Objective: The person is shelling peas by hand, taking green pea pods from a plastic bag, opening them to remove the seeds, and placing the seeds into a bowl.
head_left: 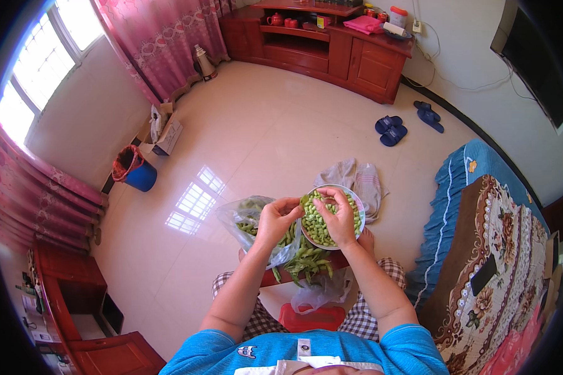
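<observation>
My left hand holds a green bean pod between thumb and fingertips, above the left rim of a round plate or shallow bowl. Shelled green beans fill this dish. Over the beans, my right hand curves with thumb and fingers apart; I see nothing held in it. Left of the dish, a clear plastic bag contains more pods. A heap of loose pods lies close in front of me on a low red stool or table.
Another thin plastic bag hangs over a red plastic object between my knees. A cloth is beyond the dish. Farther off are navy slippers, a blue bin and a red cabinet. A covered sofa or bed bounds the right.
</observation>
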Demonstrator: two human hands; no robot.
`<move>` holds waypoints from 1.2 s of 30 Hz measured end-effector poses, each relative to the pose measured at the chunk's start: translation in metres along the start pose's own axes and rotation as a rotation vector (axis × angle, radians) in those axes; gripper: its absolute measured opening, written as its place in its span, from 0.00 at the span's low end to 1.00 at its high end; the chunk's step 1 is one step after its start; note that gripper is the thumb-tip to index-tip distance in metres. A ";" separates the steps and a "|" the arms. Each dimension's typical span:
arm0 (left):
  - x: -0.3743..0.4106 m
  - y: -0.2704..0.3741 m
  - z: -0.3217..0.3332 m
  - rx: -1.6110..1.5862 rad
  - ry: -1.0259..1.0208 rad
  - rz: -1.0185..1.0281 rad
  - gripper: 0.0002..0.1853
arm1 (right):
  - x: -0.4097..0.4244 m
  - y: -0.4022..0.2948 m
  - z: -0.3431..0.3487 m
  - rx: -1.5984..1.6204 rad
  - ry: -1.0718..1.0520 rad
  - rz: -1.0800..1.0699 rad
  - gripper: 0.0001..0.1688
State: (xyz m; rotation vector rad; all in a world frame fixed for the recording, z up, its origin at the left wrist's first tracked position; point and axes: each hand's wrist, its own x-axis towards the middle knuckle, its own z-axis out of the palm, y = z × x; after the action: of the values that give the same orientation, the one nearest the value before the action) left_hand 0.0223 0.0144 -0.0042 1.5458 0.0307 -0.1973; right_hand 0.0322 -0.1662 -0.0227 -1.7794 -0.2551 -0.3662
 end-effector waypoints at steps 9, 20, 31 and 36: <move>-0.002 0.002 0.007 -0.111 -0.023 -0.023 0.15 | -0.006 0.008 0.014 0.522 -0.101 0.219 0.12; -0.002 0.000 0.002 -0.283 0.003 -0.089 0.15 | -0.003 -0.001 0.002 0.125 -0.144 0.065 0.09; 0.001 -0.004 0.005 -0.213 0.009 -0.057 0.14 | -0.004 -0.015 0.004 -0.112 -0.146 -0.141 0.11; 0.000 -0.001 0.007 -0.234 0.009 -0.063 0.14 | -0.003 -0.020 0.005 -0.175 -0.105 -0.217 0.12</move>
State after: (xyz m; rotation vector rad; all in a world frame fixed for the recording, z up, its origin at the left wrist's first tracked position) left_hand 0.0213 0.0079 -0.0050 1.3130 0.1062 -0.2278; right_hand 0.0228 -0.1569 -0.0072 -1.9514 -0.5071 -0.4614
